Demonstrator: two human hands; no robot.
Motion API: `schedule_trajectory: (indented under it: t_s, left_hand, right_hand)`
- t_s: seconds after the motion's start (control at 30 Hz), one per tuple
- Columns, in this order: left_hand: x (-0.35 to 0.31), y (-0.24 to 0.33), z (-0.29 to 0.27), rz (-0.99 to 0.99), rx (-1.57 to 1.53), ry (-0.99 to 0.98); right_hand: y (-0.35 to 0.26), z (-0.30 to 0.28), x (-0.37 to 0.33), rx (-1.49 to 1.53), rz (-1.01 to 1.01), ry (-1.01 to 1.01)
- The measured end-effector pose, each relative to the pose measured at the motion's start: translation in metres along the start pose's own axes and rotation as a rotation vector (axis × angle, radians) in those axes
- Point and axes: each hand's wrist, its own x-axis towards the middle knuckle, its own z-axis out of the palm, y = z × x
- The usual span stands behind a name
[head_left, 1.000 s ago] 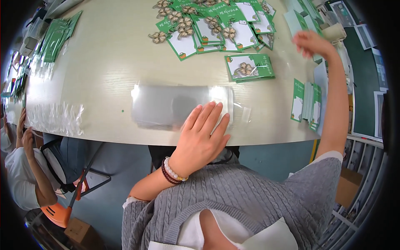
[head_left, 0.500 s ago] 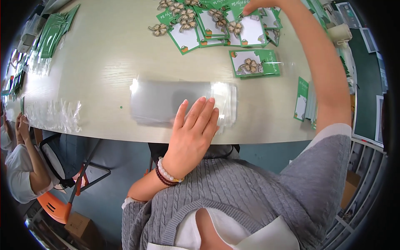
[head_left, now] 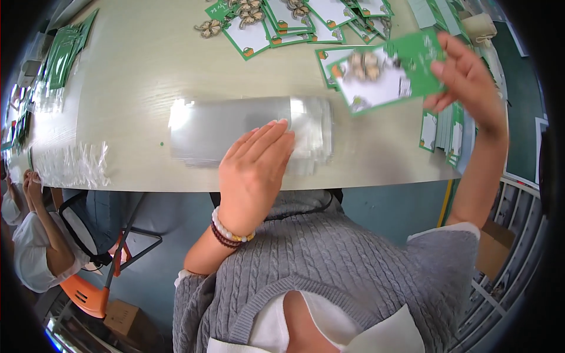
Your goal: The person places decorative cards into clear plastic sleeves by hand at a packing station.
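My left hand (head_left: 253,170) lies flat, fingers stretched out, on a stack of clear plastic bags (head_left: 229,120) near the table's front edge. In the air to the right, my right hand (head_left: 471,82) grips a green-and-white card (head_left: 426,65) by its green end. A brown clover-shaped charm (head_left: 365,66) is on the white part of this card, slightly blurred. Below the raised card, and partly hidden by it, another green-edged card (head_left: 324,57) rests on the table. Toward the far side spreads a heap of similar cards (head_left: 247,40) with clover charms (head_left: 208,28).
Stacked cards (head_left: 428,130) stand at the right edge, near a beige roll (head_left: 478,26). On the left are green packed cards (head_left: 62,56) and a row of clear bags (head_left: 70,166). Another person (head_left: 41,247) sits at far left by an orange chair (head_left: 85,295).
My right hand has come back from the far heap toward me, bringing a card with its clover charm. My left hand has shifted slightly left on the bags.
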Motion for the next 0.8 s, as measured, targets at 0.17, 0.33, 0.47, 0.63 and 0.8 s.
schedule_trajectory:
  t_s: [0.17,0.33,0.47,0.63,0.8]
  left_hand:
    - [0.0,-0.003,0.003,-0.205,-0.295,0.158]
    - [-0.002,-0.001,0.003,-0.226,-0.319,0.162]
    - [-0.003,0.003,0.001,-0.301,-0.29,0.159]
    - [0.001,0.013,0.012,-0.117,-0.062,0.251]
    - [0.002,0.018,0.023,-0.013,-0.008,0.241]
  right_hand:
    - [0.051,0.048,-0.041,0.404,0.279,-0.06]
    - [0.082,0.074,-0.069,0.645,0.243,-0.006]
    - [0.083,0.086,-0.079,0.789,0.201,0.097]
    - [0.063,0.125,-0.079,0.928,0.105,0.118]
    - [0.051,0.167,-0.079,1.04,-0.053,0.203]
